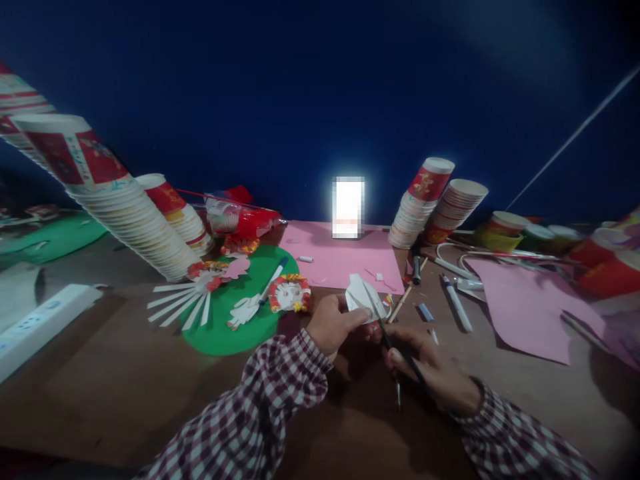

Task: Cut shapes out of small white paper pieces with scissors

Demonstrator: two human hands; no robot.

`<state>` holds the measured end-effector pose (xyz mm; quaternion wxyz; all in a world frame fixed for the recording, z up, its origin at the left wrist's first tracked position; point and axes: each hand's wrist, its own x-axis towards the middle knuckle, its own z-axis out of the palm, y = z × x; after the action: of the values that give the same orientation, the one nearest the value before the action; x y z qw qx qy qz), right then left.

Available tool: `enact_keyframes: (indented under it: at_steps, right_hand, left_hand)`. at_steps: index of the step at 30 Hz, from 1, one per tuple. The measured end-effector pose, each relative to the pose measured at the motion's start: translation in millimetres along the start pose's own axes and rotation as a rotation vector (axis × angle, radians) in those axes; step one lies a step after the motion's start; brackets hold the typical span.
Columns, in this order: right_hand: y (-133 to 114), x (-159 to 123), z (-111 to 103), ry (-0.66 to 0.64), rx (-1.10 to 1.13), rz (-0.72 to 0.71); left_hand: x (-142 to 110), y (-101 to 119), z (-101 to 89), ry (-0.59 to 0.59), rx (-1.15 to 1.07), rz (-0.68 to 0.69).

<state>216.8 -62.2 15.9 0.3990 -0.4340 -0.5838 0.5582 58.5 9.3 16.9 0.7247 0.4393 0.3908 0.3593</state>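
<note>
My left hand [333, 325] pinches a white paper piece [361, 293] between thumb and fingers, just above the table. My right hand [433, 363] is closed around dark scissors [414, 368], whose blades reach to the lower right edge of the paper. Some fingers of both hands are hidden behind the paper and the scissors. Left of my hands, a round paper face cut-out [290, 294] with a red and yellow border lies on a green sheet [220, 339]. Beside it is a white paper figure cut-out [245, 312], and further left a fan of white paper strips [173, 301].
Tall leaning stacks of paper cups [135, 220] stand at left, with shorter cup stacks [413, 203] at back right. A glowing phone-like screen [349, 208] stands on pink paper [305, 233]. Markers [456, 303] and another pink sheet [530, 313] lie right; a power strip [45, 323] lies left.
</note>
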Motion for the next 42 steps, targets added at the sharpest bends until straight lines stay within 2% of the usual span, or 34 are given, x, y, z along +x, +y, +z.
enact_keyframes:
  at_steps: [8, 29, 35, 42]
  right_hand:
    - [2.0, -0.6, 0.6, 0.019, -0.072, 0.000]
    - [2.7, -1.3, -1.5, 0.033, -0.062, 0.005]
    - [0.9, -1.8, -3.2, 0.006, -0.082, 0.027]
    - [1.6, -1.6, -2.3, 0.013, -0.059, 0.028]
  left_hand:
    - [-0.4, -0.3, 1.2, 0.004, -0.006, -0.017]
    - [0.5, -1.0, -0.7, 0.003, -0.004, -0.037]
    - [-0.6, 4.1, 1.4, 0.109, -0.056, -0.097]
    - [-0.9, 5.9, 1.8, 0.083, -0.080, -0.095]
